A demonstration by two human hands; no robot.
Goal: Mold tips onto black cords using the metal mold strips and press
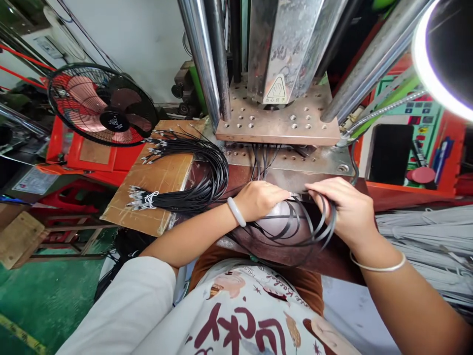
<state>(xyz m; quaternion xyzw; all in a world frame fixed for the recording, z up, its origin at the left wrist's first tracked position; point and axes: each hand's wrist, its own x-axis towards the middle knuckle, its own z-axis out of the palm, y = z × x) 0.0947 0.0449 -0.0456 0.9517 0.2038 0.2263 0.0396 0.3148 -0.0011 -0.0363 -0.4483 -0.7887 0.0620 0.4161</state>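
Black cables point(295, 229), thin and glossy, are seen looped in the head view at the press's point(277, 113) front edge; loops are gripped by the right hand point(342, 209) with curled fingers, while the left hand point(260, 199) is pressed, closed, on the strands

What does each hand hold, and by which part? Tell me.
The right hand holds several looped black cables, gripped at the right side of the loops. The left hand rests on the same cables near the press plate; whether it grips cannot be told.
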